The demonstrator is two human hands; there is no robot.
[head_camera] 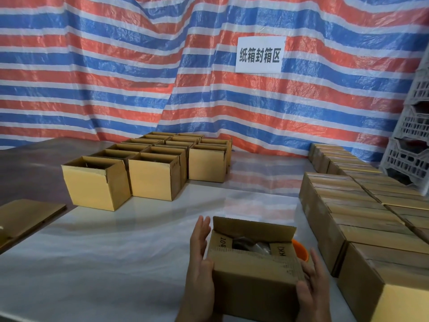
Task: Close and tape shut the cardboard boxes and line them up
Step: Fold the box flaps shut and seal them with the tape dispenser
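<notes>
A white paper sign (260, 54) at 1 o'clock, fixed to the red, white and blue striped tarp (116, 77), reads "纸箱封箱区" in bold black characters.

The box (253, 273) in hand sits at 6 o'clock on the pale, glossy table (116, 252), close to the person. Its long axis runs roughly from 9 to 3 o'clock and its opening faces up. The far flap stands upright, the near flap is folded down, and both short side flaps are turned inward. The left inner flap shows print that looks like "10号", read sideways. The right one shows "KK)", also sideways. A dark object (243, 244) shows through the gap between them, too shadowed to identify.

The left hand (200, 259) lies flat against the box's left end with its fingers straight and pointing toward 12 o'clock. The right hand (313, 282) presses the right end the same way, its thumb resting on the near face. Neither hand is clenched, and the box is squeezed between the two palms.

An orange round object (301, 249) peeks out just behind the box's right corner.

At 11 o'clock stand the open boxes (153, 180) in rows; one has small red marks on a flap that are too small to read. From 2 to 4 o'clock run the closed boxes (362, 231), packed edge to edge in lines. White slatted crates (415, 145) stack at 3 o'clock beyond them, and flat cardboard (25, 214) lies at 9 o'clock.
</notes>
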